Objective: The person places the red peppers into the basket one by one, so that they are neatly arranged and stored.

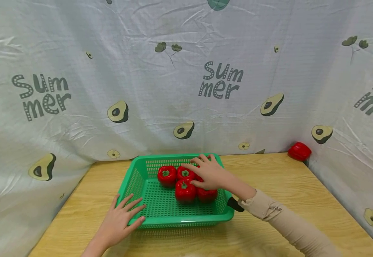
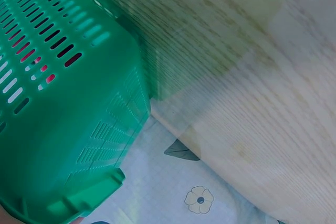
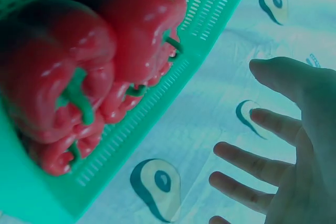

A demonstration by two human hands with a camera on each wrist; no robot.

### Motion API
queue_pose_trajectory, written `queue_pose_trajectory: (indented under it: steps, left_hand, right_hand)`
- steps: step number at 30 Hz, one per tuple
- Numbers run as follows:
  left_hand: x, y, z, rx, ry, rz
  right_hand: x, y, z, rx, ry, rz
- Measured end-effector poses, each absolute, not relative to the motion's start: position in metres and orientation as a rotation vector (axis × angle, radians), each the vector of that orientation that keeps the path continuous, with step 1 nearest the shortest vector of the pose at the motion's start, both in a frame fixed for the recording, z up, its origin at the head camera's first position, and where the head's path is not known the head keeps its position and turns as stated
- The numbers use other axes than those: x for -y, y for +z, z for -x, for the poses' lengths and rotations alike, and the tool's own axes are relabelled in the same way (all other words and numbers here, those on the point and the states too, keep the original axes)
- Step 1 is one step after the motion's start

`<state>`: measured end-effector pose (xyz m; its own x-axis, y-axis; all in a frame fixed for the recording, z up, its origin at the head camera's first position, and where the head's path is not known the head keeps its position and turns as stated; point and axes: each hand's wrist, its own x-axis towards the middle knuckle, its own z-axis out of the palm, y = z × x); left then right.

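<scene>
A green plastic basket [image 1: 186,220] with slotted walls stands on the table. Several red bell peppers [image 1: 185,191] with green stems are grouped in its middle and right part; the right wrist view shows these peppers [image 3: 128,24] close up. My right hand [image 1: 210,174] is over the right-hand peppers, fingers spread, holding nothing, and it hides part of them. At the basket's front left corner is my left hand [image 1: 117,219], its fingers spread over the rim; whether they touch it I cannot tell. The left wrist view mostly shows the basket's outer wall [image 2: 68,108].
A further red pepper-like thing [image 1: 299,151] lies at the table's far right corner, against the curtain. The wooden table [image 1: 270,185] is bordered at the back and sides by a white curtain [image 1: 161,89] printed with avocados. Beside the basket's right side is a small black thing [image 1: 235,204].
</scene>
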<state>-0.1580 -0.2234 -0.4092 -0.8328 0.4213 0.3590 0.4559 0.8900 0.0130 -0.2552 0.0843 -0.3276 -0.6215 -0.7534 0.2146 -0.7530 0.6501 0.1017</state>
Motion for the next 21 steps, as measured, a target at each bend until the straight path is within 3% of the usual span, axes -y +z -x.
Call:
queue_pose_trajectory:
  steps: [11,21]
  left_hand:
    - [0.224,-0.409,0.156,2.715,-0.150,0.640]
    - [0.225,-0.411,0.158,2.691,-0.177,0.651]
  right_hand:
    - [-0.130,-0.340,0.244,2.523,0.070,-1.188]
    - [-0.188,-0.364,0.257,2.457,0.233,-0.995]
